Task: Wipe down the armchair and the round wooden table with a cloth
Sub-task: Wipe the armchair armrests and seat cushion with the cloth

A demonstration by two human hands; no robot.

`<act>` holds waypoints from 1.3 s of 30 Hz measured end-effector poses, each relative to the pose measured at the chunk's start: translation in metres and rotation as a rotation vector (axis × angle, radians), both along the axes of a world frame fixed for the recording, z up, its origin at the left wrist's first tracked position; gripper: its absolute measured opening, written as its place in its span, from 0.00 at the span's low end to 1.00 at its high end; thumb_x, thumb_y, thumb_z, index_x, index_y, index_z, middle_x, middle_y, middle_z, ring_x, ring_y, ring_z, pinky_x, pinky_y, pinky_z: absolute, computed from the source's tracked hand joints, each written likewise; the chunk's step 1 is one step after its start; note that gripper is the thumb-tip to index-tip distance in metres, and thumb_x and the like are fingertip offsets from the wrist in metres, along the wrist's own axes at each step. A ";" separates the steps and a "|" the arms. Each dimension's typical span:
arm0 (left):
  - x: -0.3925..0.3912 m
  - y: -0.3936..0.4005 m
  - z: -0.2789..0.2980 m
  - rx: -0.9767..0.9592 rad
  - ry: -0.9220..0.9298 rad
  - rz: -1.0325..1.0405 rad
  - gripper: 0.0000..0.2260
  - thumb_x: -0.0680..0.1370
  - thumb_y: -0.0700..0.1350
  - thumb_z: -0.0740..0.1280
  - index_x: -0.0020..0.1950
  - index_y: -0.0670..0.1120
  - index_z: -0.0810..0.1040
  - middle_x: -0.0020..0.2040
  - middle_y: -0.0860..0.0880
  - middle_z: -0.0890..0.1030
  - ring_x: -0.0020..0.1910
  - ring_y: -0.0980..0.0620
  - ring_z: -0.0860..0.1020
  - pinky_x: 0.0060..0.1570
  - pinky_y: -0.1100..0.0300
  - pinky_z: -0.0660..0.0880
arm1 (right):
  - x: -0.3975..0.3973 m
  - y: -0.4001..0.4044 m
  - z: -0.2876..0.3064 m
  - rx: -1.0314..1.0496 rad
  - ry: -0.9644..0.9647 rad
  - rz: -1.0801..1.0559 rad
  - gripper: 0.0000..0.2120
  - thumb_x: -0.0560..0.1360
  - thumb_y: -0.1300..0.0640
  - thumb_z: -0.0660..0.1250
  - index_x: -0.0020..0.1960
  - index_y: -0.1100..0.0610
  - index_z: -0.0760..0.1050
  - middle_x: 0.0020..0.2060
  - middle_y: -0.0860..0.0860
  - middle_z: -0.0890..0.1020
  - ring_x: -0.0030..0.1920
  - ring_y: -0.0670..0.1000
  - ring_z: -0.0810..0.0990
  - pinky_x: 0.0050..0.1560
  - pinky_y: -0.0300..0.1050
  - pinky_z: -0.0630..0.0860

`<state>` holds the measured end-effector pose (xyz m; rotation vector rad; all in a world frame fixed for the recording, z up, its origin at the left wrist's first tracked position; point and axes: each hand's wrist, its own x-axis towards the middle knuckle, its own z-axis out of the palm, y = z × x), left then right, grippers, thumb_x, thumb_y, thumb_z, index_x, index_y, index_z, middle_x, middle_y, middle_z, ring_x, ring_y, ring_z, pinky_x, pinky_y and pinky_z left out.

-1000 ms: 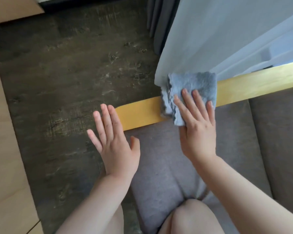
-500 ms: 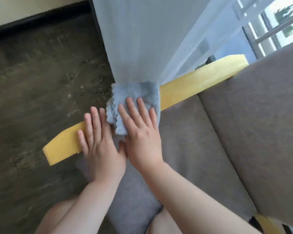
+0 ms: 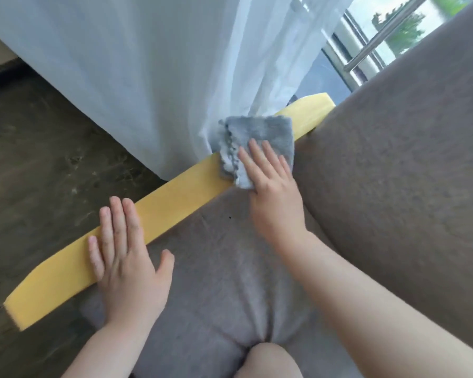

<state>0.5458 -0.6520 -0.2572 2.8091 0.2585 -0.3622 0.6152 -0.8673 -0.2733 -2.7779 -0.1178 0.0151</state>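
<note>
So the right hand (image 3: 275, 197) is flat on a folded grey fluffy cloth (image 3: 257, 137), fingers (image 3: 257, 156) straight and close together, pressing it onto the yellow wooden armrest (image 3: 172, 197) of the grey fabric armchair (image 3: 393, 186). Most of the cloth pokes out past the fingertips and off to their left, with its scalloped edge right beside the index finger. A sheer white curtain (image 3: 148, 77) hangs just beyond the cloth, touching its far edge. The left hand (image 3: 126, 255) rests lower down the same armrest, well apart from the cloth, fingers straight and together across the wood, thumb splayed over the seat cushion (image 3: 216, 268), holding nothing. A bare knee (image 3: 268, 361) digs into the cushion below both wrists, dark floor (image 3: 38, 173) past the armrest
</note>
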 end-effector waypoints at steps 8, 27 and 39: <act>0.002 -0.006 0.001 -0.059 -0.033 0.037 0.39 0.75 0.49 0.65 0.80 0.47 0.45 0.79 0.50 0.42 0.77 0.55 0.37 0.73 0.54 0.34 | 0.080 0.012 0.008 0.021 0.110 -0.380 0.29 0.78 0.64 0.55 0.78 0.54 0.56 0.78 0.53 0.51 0.78 0.54 0.45 0.75 0.47 0.40; -0.036 0.070 0.009 -0.109 -0.075 -0.007 0.26 0.81 0.51 0.53 0.79 0.49 0.53 0.79 0.53 0.52 0.78 0.55 0.48 0.76 0.55 0.43 | 0.021 0.036 0.006 0.001 0.030 -0.275 0.12 0.72 0.64 0.57 0.43 0.71 0.75 0.47 0.69 0.78 0.56 0.68 0.74 0.61 0.59 0.68; -0.058 0.095 -0.005 -0.145 -0.185 0.252 0.25 0.81 0.48 0.53 0.77 0.40 0.60 0.78 0.46 0.58 0.78 0.50 0.52 0.76 0.53 0.49 | -0.053 0.183 0.015 0.153 0.123 0.588 0.23 0.78 0.61 0.60 0.73 0.54 0.69 0.73 0.50 0.68 0.75 0.51 0.61 0.75 0.51 0.56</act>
